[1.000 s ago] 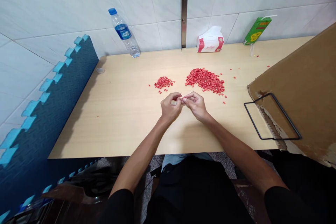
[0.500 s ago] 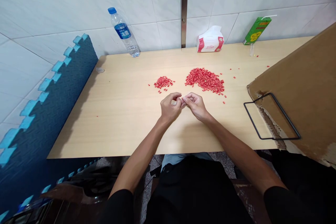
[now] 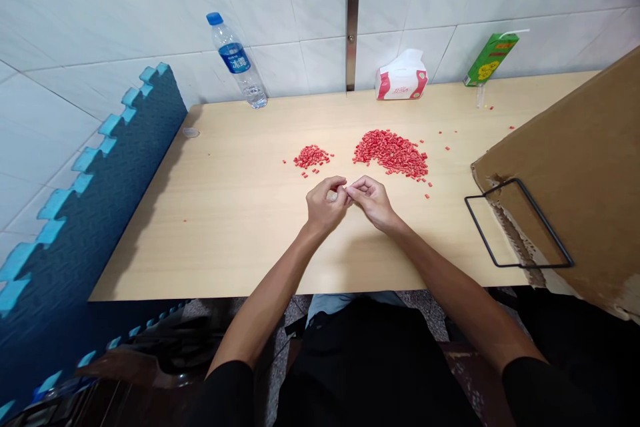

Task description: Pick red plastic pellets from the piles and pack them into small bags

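Note:
My left hand [image 3: 324, 203] and my right hand [image 3: 374, 201] meet fingertip to fingertip just above the table, both closed in a pinch. A trace of red shows where the fingertips meet; it looks like one small red piece, mostly hidden by the fingers. Beyond my left hand lies a small pile of short red pieces [image 3: 311, 156], with a few loose ones at its edges. A much larger pile of the same red pieces [image 3: 391, 153] spreads out beyond my right hand.
A wooden table [image 3: 225, 233] stands against a tiled wall. At its back are a water bottle [image 3: 239, 65], a tissue pack [image 3: 401, 77] and a green drink carton [image 3: 491, 60]. A cardboard box [image 3: 575, 180] with a black wire frame [image 3: 547, 227] borders the right, a blue foam mat [image 3: 135, 147] the left.
My hands stay almost in place, fingertips together. The red bit between them shows less than before. The piles look the same.

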Motion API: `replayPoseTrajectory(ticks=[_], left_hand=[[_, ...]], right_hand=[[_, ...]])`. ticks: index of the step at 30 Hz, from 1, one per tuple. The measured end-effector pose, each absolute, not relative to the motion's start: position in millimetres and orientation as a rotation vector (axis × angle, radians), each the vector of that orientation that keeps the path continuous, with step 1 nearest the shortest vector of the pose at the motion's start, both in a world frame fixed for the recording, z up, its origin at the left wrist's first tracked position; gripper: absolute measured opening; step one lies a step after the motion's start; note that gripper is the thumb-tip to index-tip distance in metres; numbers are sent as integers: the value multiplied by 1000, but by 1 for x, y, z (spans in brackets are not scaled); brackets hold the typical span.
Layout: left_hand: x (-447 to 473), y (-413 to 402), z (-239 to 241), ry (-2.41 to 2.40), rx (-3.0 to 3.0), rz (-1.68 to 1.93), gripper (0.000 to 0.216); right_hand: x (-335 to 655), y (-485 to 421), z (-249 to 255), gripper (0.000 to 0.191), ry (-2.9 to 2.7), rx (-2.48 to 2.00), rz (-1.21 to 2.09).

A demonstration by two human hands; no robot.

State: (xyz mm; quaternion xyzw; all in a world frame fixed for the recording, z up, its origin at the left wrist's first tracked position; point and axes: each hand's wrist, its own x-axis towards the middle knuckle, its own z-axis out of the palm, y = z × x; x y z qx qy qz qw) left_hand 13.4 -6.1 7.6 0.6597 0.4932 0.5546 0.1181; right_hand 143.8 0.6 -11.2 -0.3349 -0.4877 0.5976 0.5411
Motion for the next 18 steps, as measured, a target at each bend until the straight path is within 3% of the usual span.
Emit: replayPoseTrajectory(ticks=[18], left_hand=[[15, -9, 11, 1436, 1939, 1635, 14]], right_hand=[[142, 1, -12, 29, -1137, -797, 1426]])
